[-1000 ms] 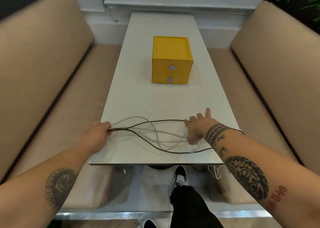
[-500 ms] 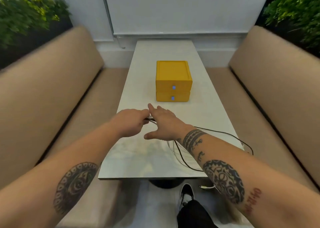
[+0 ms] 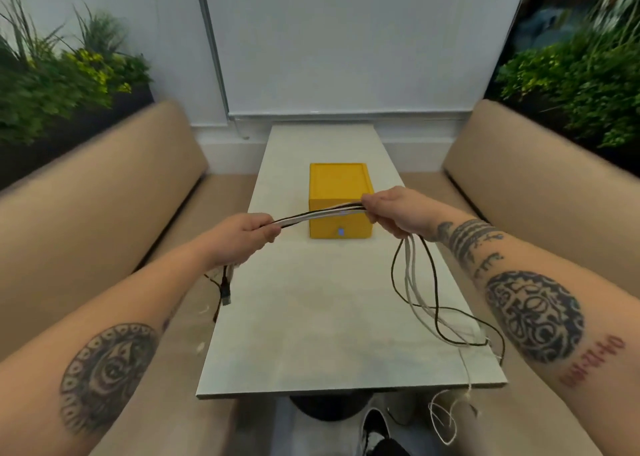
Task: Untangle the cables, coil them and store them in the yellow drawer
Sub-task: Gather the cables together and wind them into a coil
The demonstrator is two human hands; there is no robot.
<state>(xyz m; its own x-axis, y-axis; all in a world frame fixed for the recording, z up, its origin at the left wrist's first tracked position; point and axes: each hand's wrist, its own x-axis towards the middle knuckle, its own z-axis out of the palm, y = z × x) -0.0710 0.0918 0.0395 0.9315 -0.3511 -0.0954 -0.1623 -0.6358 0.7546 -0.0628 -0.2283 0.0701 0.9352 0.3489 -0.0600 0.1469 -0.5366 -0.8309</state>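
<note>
A bundle of black and white cables (image 3: 320, 214) stretches in the air between my two hands, above the white table (image 3: 325, 334). My left hand (image 3: 244, 235) grips one end of the bundle; short cable ends with a plug (image 3: 225, 294) dangle below it. My right hand (image 3: 393, 213) grips the bundle further along. From it the loose cable lengths (image 3: 420, 299) hang down onto the table's right side and trail over the front right edge toward the floor. The yellow drawer unit (image 3: 339, 192) stands mid-table behind the cables, its drawers closed.
Beige benches (image 3: 104, 213) run along both sides of the table, with planters of green plants (image 3: 62, 85) behind their backs. A white wall panel is at the far end. My shoe (image 3: 374, 428) shows beneath the table's near edge.
Both hands have lifted the cables off the table. My right hand has slid rightward along the bundle, pulling it taut, and the view has tilted up.
</note>
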